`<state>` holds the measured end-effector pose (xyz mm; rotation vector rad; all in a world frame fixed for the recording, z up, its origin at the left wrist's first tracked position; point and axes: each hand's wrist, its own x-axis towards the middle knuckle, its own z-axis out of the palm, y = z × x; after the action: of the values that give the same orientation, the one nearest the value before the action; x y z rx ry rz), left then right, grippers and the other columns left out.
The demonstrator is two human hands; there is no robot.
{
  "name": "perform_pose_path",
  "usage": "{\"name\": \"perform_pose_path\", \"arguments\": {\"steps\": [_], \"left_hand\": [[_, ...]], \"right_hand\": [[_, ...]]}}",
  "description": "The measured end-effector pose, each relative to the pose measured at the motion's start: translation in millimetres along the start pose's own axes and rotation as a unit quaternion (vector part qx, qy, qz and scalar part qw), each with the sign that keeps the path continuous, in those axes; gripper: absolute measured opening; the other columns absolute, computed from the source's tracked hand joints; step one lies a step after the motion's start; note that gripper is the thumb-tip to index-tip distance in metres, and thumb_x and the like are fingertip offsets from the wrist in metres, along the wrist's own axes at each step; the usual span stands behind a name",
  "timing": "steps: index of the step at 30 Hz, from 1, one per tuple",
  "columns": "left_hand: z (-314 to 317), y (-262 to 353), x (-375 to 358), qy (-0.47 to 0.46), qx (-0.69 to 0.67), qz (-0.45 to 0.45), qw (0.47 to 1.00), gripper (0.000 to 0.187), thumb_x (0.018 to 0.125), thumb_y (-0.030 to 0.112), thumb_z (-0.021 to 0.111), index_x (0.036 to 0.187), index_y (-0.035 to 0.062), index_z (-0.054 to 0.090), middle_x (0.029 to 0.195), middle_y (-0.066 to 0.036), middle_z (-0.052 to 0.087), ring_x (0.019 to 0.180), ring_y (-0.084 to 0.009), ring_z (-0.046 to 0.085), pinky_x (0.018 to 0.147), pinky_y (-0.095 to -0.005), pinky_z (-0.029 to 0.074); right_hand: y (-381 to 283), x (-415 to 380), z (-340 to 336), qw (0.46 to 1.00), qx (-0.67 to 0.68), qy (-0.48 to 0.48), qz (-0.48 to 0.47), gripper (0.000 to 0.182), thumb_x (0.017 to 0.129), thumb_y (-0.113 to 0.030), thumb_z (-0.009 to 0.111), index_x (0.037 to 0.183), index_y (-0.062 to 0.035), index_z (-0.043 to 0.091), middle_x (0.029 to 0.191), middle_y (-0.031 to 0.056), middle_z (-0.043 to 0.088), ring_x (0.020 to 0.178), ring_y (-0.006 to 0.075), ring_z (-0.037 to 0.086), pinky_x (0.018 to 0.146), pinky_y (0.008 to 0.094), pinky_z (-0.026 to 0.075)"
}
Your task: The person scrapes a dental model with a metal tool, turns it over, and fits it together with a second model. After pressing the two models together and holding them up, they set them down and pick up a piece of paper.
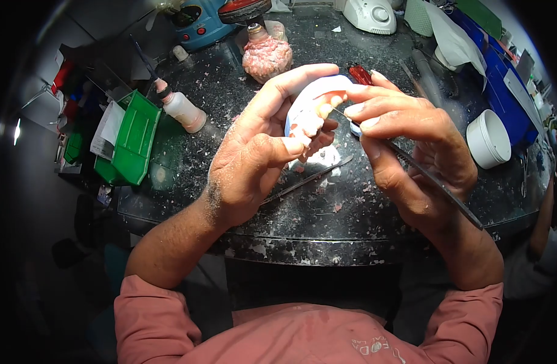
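Note:
A pale dental model (304,112) with teeth and a bluish-white base is held up over the dark bench. Around its left side wrap the fingers of my left hand (251,145), the thumb pressing near the teeth. My right hand (412,136) pinches a thin dark-handled tool (436,181), whose fine tip lies close to the teeth. Something red and glossy (360,75) shows just behind my right fingertips. Below the model, a slim metal instrument (309,180) lies on the bench.
A green bin (132,142) and a white bottle (185,113) stand at the left. Behind are a pink-crusted burner (266,56), a blue device (199,27) and a white device (370,15). A white tub (488,139) stands right. Debris dots the bench (230,212).

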<state>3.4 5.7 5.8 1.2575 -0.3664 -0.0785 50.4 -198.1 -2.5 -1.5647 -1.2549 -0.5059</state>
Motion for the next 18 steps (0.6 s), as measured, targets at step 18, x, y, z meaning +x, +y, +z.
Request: {"name": "perform_pose_path", "arguments": {"steps": [18], "left_hand": [[-8,-7,-6,-0.033,0.300,0.122,0.945,0.046,0.096,0.017,0.058,0.134,-0.0044,0.043,0.129,-0.015,0.055,0.117,-0.0173,0.055,0.101,-0.0313,0.044]], "right_hand": [[-3,2,6,0.997,-0.036,-0.006,-0.070,0.023,0.081,0.008,0.072,0.100,0.0002,0.061,0.100,0.0192,0.070,0.100,0.0311,0.069,0.090,0.0439,0.056]]}}
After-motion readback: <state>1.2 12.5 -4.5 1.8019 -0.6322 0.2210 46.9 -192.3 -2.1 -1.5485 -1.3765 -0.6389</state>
